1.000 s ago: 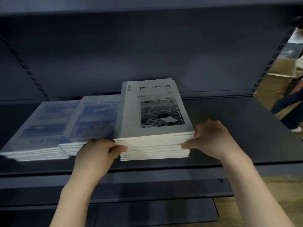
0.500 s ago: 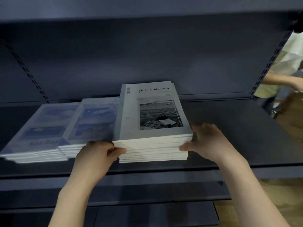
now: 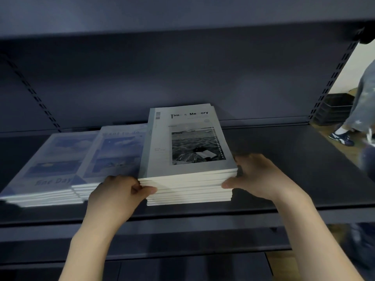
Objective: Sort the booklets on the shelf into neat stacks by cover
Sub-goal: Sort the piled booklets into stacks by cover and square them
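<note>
Three stacks of booklets lie on the dark shelf (image 3: 294,159). The tallest, the "Time & Memory" stack (image 3: 186,151), has a pale cover with a black-and-white photo and sits mid-shelf. My left hand (image 3: 119,195) grips its front left corner, thumb on the page edges. My right hand (image 3: 261,179) clasps its front right corner. The upper booklets overhang the lower ones slightly. To the left lie a blue "Want to do" stack (image 3: 115,153) and, farthest left, a blue "One Day" stack (image 3: 46,169), both lower.
The shelf's back panel and an upper shelf (image 3: 182,15) close in the space above. A slotted upright (image 3: 332,78) bounds the right side. Beyond it a person's legs and shoe (image 3: 343,136) and stacked black trays (image 3: 332,110) stand on a wooden floor.
Both hands keep their grip on the "Time & Memory" stack, which has hardly shifted. The person in the background at right has moved.
</note>
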`<state>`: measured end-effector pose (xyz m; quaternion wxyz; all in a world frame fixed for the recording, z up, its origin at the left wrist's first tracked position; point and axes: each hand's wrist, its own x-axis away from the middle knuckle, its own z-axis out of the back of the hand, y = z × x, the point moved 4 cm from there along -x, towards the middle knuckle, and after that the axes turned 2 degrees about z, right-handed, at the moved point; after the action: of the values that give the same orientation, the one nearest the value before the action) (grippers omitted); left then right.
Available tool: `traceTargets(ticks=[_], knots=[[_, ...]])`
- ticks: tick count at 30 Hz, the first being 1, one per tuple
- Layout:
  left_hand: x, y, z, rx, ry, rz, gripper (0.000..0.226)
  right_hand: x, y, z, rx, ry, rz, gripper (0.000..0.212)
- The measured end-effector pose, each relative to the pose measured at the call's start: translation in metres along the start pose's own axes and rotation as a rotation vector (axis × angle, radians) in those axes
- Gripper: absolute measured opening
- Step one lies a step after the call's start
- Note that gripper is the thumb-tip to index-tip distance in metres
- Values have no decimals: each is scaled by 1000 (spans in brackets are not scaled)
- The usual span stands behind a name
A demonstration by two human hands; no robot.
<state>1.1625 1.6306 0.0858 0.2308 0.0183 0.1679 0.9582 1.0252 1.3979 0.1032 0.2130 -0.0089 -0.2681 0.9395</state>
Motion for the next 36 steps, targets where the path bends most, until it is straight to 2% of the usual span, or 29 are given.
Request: traceTargets(ticks=[6, 9, 11, 13, 16, 19, 21, 23, 28, 30, 36], knots=[[-3, 4, 2, -66, -93, 30, 40, 2, -3, 2, 48, 18, 32, 33], [2, 2, 14, -41, -202, 22, 28, 1, 6, 3, -25, -86, -11, 42], [0, 0, 32, -74, -210, 5, 21, -1, 14, 8, 1, -167, -65, 50], [-11, -1, 54, -161, -111, 13, 28, -5, 15, 18, 82, -148, -91, 44], [-37, 11, 74, -225, 58, 19, 35, -17, 1, 31, 124, -2, -58, 21], [-66, 38, 68, -156, 239, -155, 40, -41, -23, 36, 167, 187, 39, 28], [-88, 53, 57, -99, 286, -200, 46, -66, -34, 32, 235, 233, 88, 35], [-114, 59, 39, -84, 192, -158, 59, -91, -42, 24, 324, 207, 84, 48], [-160, 52, -10, -158, -115, -52, 79, -129, -43, 13, 434, 143, 16, 59], [-162, 51, -19, -133, -133, -55, 76, -135, -38, 11, 435, 132, -14, 60], [-161, 53, -22, -55, -49, -36, 87, -139, -20, 1, 256, 140, -33, 56]])
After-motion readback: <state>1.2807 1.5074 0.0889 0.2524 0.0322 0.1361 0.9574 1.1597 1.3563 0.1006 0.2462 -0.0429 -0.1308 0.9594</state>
